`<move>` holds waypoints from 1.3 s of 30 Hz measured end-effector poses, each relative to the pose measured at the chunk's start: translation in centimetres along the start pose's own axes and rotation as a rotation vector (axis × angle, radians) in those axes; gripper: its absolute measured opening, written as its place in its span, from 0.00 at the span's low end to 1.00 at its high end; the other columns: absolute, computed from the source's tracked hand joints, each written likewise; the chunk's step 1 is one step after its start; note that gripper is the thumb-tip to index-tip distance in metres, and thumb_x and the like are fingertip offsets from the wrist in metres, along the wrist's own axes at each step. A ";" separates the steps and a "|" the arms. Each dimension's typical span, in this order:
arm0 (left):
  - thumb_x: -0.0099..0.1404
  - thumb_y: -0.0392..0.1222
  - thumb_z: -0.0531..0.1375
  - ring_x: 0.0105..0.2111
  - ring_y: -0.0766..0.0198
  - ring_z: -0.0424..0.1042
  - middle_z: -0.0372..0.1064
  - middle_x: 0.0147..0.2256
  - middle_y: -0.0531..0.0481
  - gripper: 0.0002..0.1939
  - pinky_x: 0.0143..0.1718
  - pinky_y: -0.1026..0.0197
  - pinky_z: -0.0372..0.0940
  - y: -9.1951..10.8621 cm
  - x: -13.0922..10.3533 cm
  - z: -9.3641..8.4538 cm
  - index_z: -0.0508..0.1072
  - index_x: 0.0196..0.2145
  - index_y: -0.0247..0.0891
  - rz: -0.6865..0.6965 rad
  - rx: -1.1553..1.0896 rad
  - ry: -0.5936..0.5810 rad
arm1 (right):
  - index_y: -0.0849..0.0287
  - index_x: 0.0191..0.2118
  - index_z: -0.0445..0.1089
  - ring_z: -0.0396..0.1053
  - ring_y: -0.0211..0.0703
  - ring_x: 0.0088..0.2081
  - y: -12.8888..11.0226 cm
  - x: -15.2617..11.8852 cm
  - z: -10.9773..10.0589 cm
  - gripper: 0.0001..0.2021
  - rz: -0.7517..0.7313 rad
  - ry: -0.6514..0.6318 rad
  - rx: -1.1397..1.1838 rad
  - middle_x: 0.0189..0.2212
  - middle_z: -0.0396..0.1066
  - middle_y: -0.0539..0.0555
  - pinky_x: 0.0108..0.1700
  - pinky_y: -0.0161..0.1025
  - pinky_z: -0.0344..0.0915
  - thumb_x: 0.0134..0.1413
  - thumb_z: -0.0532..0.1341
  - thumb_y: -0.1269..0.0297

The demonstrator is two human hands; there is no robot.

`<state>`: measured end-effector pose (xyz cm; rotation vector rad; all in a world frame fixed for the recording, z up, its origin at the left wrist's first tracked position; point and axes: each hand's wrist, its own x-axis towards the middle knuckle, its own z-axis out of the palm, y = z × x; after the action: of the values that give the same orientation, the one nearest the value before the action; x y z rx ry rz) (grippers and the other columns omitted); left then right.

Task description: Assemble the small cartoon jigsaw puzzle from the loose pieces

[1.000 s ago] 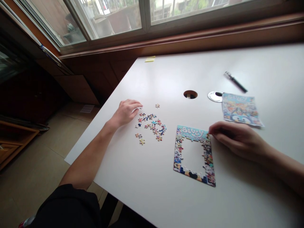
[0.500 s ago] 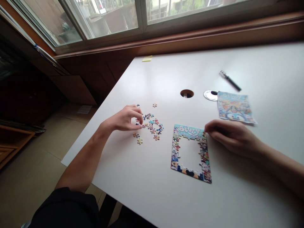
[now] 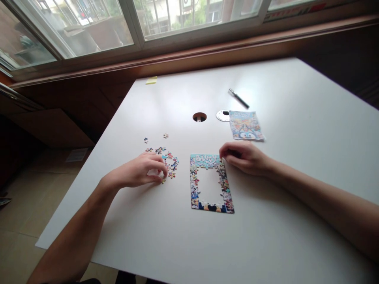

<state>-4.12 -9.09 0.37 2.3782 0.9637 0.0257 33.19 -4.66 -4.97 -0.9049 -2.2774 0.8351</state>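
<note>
A partly assembled jigsaw puzzle (image 3: 206,162) lies flat on the white table, its border joined around a bare middle. My right hand (image 3: 244,157) is closed at its top right corner, thumb and index finger together at the edge. Whatever those fingertips may hold is hidden. Left of the puzzle lies a loose cluster of small jigsaw pieces (image 3: 172,165). Over the cluster's near left side my left hand (image 3: 145,170) hovers with curved fingers, thumb and index apart, and covers some pieces. Two stray pieces, one a pale piece (image 3: 166,135), lie beyond the cluster.
A creased picture sheet (image 3: 246,125) overlaps a metal ring cover (image 3: 222,115) behind the puzzle. Farther back lies a dark pen-like object (image 3: 238,98). The table (image 3: 166,228) has a round hole (image 3: 199,117) and a yellow sticker (image 3: 151,80) near its far edge.
The view has turned right, so everything sits farther left. My left hand has shifted toward the near side of the loose pieces. My right hand stays at the puzzle's corner.
</note>
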 end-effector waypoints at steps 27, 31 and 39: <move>0.57 0.43 0.72 0.37 0.57 0.81 0.80 0.39 0.43 0.15 0.44 0.52 0.76 8.5 8.3 4.0 0.79 0.41 0.36 -0.144 -1.208 0.544 | 0.56 0.41 0.69 0.69 0.38 0.30 -6.3 0.0 1.4 0.07 0.041 0.151 0.357 0.31 0.72 0.50 0.32 0.39 0.69 0.59 0.65 0.62; 0.59 0.42 0.72 0.37 0.57 0.81 0.81 0.38 0.44 0.17 0.45 0.51 0.76 8.5 8.1 3.8 0.78 0.45 0.37 -0.116 -1.204 0.524 | 0.55 0.43 0.68 0.71 0.39 0.31 -6.3 0.1 1.6 0.08 0.052 0.137 0.407 0.31 0.71 0.50 0.33 0.40 0.71 0.60 0.64 0.61; 0.63 0.38 0.66 0.34 0.63 0.78 0.80 0.37 0.45 0.12 0.41 0.58 0.75 7.8 8.2 3.9 0.81 0.45 0.38 -0.120 -1.060 0.491 | 0.56 0.40 0.70 0.69 0.38 0.30 -6.1 0.0 1.7 0.07 0.040 0.120 0.334 0.31 0.73 0.51 0.32 0.39 0.69 0.58 0.64 0.62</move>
<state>7.72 -10.28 -0.50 1.3350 0.9531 0.8767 29.62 -8.75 -1.75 -0.8236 -1.9469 1.1076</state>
